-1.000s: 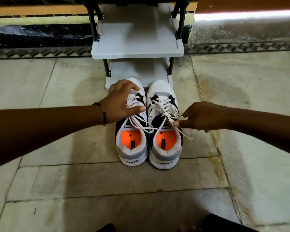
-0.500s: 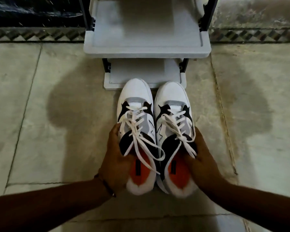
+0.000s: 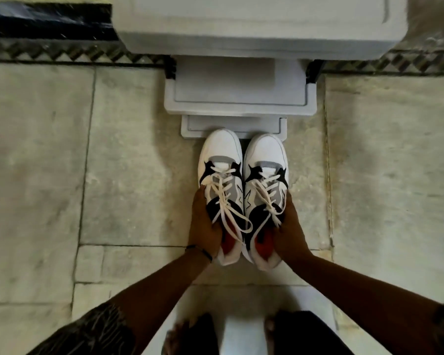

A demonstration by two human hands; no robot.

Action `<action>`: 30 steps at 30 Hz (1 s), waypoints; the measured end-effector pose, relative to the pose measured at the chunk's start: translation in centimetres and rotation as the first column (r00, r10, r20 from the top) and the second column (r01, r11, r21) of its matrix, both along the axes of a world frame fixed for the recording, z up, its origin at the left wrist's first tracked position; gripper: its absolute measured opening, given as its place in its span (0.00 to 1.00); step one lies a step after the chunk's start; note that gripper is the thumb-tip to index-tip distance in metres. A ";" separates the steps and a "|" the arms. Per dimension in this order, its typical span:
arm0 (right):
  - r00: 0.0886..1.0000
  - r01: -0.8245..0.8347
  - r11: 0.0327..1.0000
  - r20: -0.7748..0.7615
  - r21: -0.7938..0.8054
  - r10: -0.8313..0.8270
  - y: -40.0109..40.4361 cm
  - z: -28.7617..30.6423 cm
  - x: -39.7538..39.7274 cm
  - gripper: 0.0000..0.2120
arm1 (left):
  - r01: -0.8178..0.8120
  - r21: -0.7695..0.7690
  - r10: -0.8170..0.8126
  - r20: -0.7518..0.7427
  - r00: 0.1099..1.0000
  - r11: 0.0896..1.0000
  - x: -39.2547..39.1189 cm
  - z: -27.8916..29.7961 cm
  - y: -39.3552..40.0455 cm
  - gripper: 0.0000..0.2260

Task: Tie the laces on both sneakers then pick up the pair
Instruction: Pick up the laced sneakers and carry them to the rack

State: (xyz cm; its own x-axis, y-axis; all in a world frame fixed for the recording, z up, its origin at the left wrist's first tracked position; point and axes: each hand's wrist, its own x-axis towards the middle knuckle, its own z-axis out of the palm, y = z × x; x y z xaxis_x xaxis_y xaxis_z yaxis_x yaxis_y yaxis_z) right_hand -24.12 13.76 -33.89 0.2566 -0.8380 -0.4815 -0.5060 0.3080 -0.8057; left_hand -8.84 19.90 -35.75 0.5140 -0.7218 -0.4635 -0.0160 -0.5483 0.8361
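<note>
Two white, black and grey sneakers with orange insoles sit side by side, toes pointing away from me. My left hand point(image 3: 206, 224) grips the outer side of the left sneaker point(image 3: 221, 160). My right hand point(image 3: 290, 228) grips the outer side of the right sneaker point(image 3: 265, 157), fingers reaching into its opening. White laces point(image 3: 231, 208) lie across both tongues in knots with loose loops trailing toward the heels. The pair looks held above the floor, pressed together between my hands.
A white and black shoe rack point(image 3: 241, 98) with stepped shelves stands right beyond the toes. Pale stone floor tiles point(image 3: 128, 175) spread to both sides. A patterned border strip point(image 3: 62, 53) runs along the back. My feet point(image 3: 190, 334) show at the bottom.
My hands left the laces and took hold of the outer sides of both sneakers. The view has since risen higher over the shoes and rack, with the pair still gripped.
</note>
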 end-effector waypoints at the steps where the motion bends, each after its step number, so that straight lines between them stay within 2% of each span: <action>1: 1.000 0.028 0.999 -0.003 0.031 -0.028 0.1 0.5 0.1 0.23 | -0.058 0.045 0.061 -0.058 0.996 0.997 -0.1 0.8 -0.1 0.24; 3: 0.997 0.076 0.991 -0.001 0.113 -0.077 0.7 1.8 -0.2 0.22 | -0.142 0.111 0.157 -0.140 0.978 0.983 -0.4 2.3 0.3 0.23; 6: 0.992 0.124 0.971 -0.004 0.204 -0.125 2.7 5.6 -0.6 0.23 | -0.189 0.144 0.214 -0.182 0.960 0.971 -0.6 6.5 2.3 0.21; 9: 0.980 0.201 0.965 -0.044 0.170 -0.196 5.4 12.8 -0.8 0.21 | -0.216 0.155 0.243 -0.189 0.951 0.964 -1.1 13.1 5.0 0.21; 11: 0.975 0.223 0.958 -0.058 0.178 -0.217 7.0 18.6 -1.0 0.23 | -0.234 0.174 0.271 -0.235 0.933 0.957 -1.4 18.3 6.7 0.23; 15: 0.962 0.273 0.942 -0.051 0.196 -0.268 9.0 29.8 -1.9 0.24 | -0.227 0.132 0.251 -0.220 0.942 0.965 -1.8 29.7 8.8 0.23; 19: 0.940 0.340 0.918 -0.033 0.205 -0.341 10.1 37.4 -1.4 0.23 | -0.162 0.106 0.180 -0.186 0.966 0.981 -1.0 36.9 9.8 0.24; 22: 0.909 0.414 0.883 -0.041 0.219 -0.416 10.2 41.0 0.0 0.25 | -0.154 0.089 0.168 -0.177 0.970 0.984 -0.2 40.4 9.9 0.25; 25: 0.948 0.318 0.937 -0.054 0.144 -0.313 9.9 42.7 1.8 0.29 | -0.190 0.062 0.199 -0.183 0.963 0.980 0.9 42.0 9.8 0.25; 30: 0.956 0.292 0.953 -0.015 0.083 -0.292 8.9 43.8 4.4 0.30 | -0.202 0.034 0.205 -0.172 0.964 0.979 3.6 43.1 8.8 0.25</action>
